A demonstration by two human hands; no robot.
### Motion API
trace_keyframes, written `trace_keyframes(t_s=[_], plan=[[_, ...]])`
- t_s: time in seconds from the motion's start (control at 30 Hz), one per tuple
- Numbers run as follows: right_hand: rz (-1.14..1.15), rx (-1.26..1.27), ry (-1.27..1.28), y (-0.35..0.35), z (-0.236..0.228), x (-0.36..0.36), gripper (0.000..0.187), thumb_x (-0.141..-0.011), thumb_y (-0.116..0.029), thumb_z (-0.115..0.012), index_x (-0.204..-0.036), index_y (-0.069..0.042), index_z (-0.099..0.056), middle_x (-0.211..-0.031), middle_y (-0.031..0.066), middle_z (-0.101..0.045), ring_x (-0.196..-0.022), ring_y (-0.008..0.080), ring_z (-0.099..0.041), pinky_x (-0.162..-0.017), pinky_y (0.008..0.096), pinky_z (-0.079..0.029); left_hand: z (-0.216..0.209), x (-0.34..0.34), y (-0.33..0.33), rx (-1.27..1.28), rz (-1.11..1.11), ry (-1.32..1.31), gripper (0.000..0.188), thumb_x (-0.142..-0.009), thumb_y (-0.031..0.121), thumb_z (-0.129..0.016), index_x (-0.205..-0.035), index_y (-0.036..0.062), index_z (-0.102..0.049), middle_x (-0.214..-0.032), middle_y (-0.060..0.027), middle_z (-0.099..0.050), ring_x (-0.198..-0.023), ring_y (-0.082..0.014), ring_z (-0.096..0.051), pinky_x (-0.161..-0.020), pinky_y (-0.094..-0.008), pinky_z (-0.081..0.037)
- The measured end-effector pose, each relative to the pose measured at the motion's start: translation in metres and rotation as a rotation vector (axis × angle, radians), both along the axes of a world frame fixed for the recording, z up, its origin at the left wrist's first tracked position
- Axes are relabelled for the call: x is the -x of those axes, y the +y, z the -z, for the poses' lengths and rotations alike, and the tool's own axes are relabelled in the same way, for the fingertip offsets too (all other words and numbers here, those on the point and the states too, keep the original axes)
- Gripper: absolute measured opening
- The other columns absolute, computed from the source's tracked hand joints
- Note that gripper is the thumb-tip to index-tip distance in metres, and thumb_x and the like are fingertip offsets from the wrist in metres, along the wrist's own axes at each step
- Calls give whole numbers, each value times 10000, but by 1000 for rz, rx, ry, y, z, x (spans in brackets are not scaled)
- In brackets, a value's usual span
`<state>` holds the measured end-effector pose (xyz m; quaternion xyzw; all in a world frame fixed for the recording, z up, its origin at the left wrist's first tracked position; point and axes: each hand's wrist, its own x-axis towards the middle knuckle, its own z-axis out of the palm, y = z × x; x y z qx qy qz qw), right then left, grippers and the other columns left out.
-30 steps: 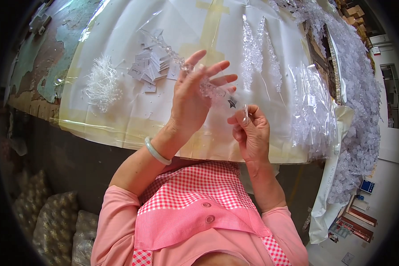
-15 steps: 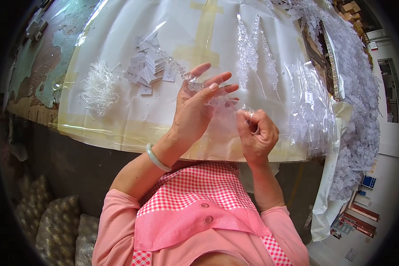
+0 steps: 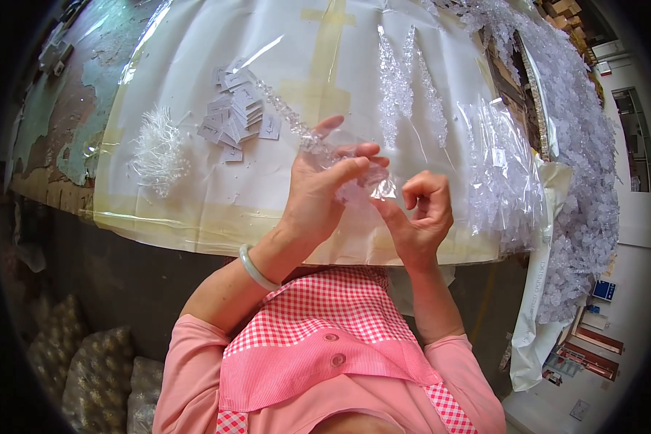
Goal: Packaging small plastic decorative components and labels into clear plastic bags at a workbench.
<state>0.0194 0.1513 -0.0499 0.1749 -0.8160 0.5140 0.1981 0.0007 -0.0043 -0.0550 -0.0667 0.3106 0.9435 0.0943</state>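
Observation:
A clear, beaded, icicle-shaped ornament (image 3: 288,116) in a transparent plastic sleeve (image 3: 349,145) slants up and leftward across my left hand (image 3: 312,192). That hand is closed around its lower part, the thumb pressing across it. My right hand (image 3: 423,226) is at the sleeve's crinkled lower right end. Its thumb points toward the plastic and the index finger is curled back, with a gap between them. Whether the thumb touches the sleeve I cannot tell. Three similar unwrapped ornaments (image 3: 396,98) lie beyond my hands on the white sheet.
A pile of small white cards (image 3: 230,119) and a bundle of white strands (image 3: 159,155) lie to the left. Sleeved ornaments (image 3: 503,177) are heaped at right, beside a mass of clear pieces (image 3: 579,159). Patterned sacks (image 3: 98,376) stand below the table (image 3: 267,235).
My right thumb and index finger have parted at the sleeve's end, where they were pinched together. My left fingers have curled closer around the ornament.

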Motion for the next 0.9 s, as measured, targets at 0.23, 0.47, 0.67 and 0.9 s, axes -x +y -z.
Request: trace_keyframes(t_s=[0.23, 0.47, 0.67, 0.9], plan=[[-46, 111, -151, 3, -10, 11, 319, -801, -26, -735, -1072, -33, -567, -911, 21, -534, -766, 79, -506, -699, 211, -435, -8, 5, -4, -93, -47, -130, 691, -806, -5, -676, -1391, 37, -310, -1123, -174, -613, -1051, -330, -639, -882, -446, -531], [-29, -80, -44, 1, -21, 23, 116, -824, -11, -706, -934, -23, -670, -837, 47, -647, -701, 93, -569, -644, 228, -470, -2, 11, 0, -86, -135, -130, 645, -821, -13, -637, -1371, 48, -304, -1007, -136, -611, -925, -273, -655, -799, -409, -546], [-1, 317, -175, 10, -26, 20, 182, -831, -116, -762, -964, -33, -670, -957, 60, -639, -839, 113, -575, -717, 252, -483, -1, 32, -10, -227, -113, -288, 412, -788, 1, -717, -1137, 40, -501, -910, -81, -629, -872, -227, -637, -851, -400, -542], [-35, -370, 298, -2, -49, 33, 266, -708, -104, -828, -923, -76, -673, -900, 66, -581, -850, 246, -576, -723, 339, -489, -16, 45, -11, -349, -162, -256, 308, -820, 28, -716, -1063, 39, -528, -971, -101, -631, -912, -252, -633, -896, -446, -534]])
